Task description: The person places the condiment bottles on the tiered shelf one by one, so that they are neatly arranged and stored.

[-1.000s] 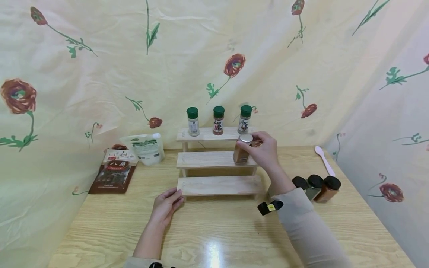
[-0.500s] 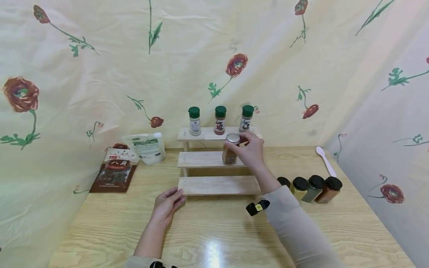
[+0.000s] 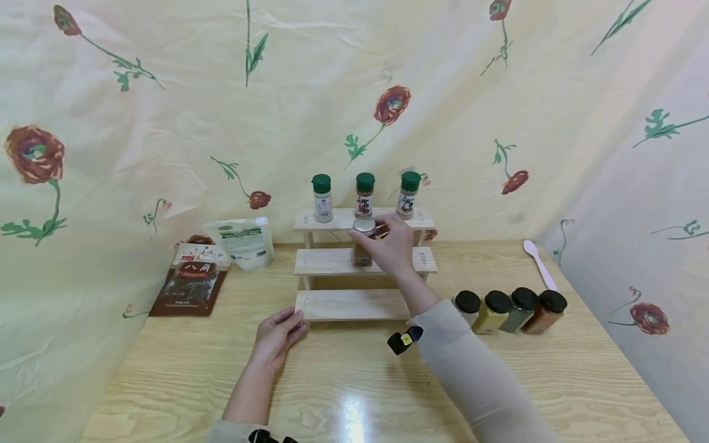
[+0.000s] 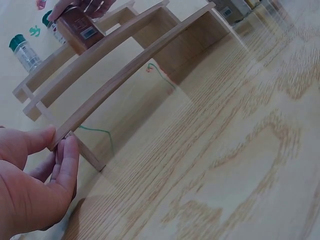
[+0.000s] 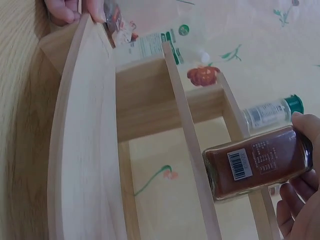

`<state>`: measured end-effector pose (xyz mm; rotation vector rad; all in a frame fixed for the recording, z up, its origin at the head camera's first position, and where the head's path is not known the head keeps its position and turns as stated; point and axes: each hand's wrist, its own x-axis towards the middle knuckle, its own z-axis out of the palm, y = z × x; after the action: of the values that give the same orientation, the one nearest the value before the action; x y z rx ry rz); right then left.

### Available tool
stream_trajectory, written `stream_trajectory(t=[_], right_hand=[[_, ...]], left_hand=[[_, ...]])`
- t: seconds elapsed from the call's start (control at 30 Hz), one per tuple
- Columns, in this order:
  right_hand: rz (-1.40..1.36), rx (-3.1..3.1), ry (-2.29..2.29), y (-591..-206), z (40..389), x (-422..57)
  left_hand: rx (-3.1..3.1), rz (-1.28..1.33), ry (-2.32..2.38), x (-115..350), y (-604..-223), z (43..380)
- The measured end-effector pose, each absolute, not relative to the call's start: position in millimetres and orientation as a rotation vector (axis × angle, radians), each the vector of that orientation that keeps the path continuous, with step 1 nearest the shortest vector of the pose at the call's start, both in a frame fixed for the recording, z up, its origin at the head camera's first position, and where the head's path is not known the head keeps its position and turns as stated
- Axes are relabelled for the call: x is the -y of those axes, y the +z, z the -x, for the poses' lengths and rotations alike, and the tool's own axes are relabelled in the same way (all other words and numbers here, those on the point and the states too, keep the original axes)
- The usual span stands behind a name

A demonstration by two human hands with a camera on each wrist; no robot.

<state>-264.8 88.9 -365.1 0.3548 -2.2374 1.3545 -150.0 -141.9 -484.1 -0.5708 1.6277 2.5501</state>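
Observation:
A three-tier wooden rack (image 3: 349, 306) stands in the centre of the head view. My left hand (image 3: 275, 341) pinches the left end of its lowest board between thumb and fingers, as the left wrist view also shows. At the middle tier, my right hand (image 3: 394, 247) holds a square glass spice jar (image 5: 255, 162) near its silver lid. Brown powder fills this jar, and a barcode label faces outward. Its base is at the middle board; I cannot tell whether it bears its weight there. On the top tier stand three green-capped shakers: left (image 3: 323, 200), middle (image 3: 364, 195) and right (image 3: 407, 195).
Several black-lidded spice jars (image 3: 490, 317) stand in a row right of the rack, beside my right sleeve. A pink spoon (image 3: 539, 264) lies behind them. Left of the rack are a white pouch (image 3: 246, 246) and a brown packet (image 3: 191, 283). A flowered cloth hangs behind.
My right hand has moved left along the middle tier with the brown spice jar, from its right end to about the centre. The left hand keeps its hold on the lowest board.

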Motion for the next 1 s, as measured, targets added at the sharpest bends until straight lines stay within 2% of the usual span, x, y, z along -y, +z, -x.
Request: stream_trajectory(t=[0.53,1.0], right_hand=[[-0.328,2.291,1.346,-362.0,263.9,-41.7],[-0.356,2.286,1.361,-363.0,263.2,-23.3]], left_hand=[[-1.629,0.573,2.558,141.6,-484.2,149.9],[-1.636,0.564,2.554,142.3,-485.3,149.9]])
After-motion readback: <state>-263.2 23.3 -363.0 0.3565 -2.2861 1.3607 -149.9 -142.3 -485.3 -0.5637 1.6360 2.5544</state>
